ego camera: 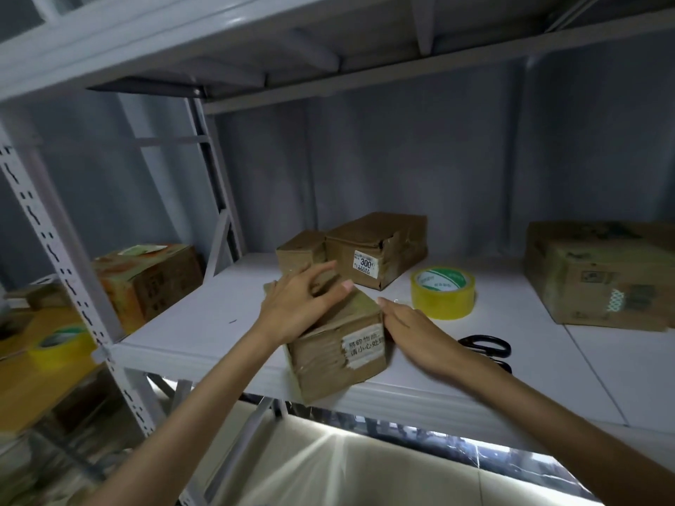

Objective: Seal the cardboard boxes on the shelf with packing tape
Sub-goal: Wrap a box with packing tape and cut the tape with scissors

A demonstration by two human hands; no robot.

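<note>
Risk first: small cardboard box point(338, 345) sat at the very front of the shelf point(190, 323), one lower corner jutting past the lip; could have tipped off with a careless push. Left hand point(296, 308) spread flat over its top flaps, fingers extended, pressing rather than gripping. Right hand point(409, 330) laid open against the right side, bracing, holding nothing. Flaps looked likely to spring up if pressure eased before any tape went on. Tape roll point(442, 292) lay well apart behind the right hand, scissors point(487, 346) just beside the right wrist, easily knocked.

Counted on this shelf: four boxes, one yellow tape roll, one pair of scissors. Beyond the upright at left: one more printed box point(146, 279), one second tape roll point(60, 350).
</note>
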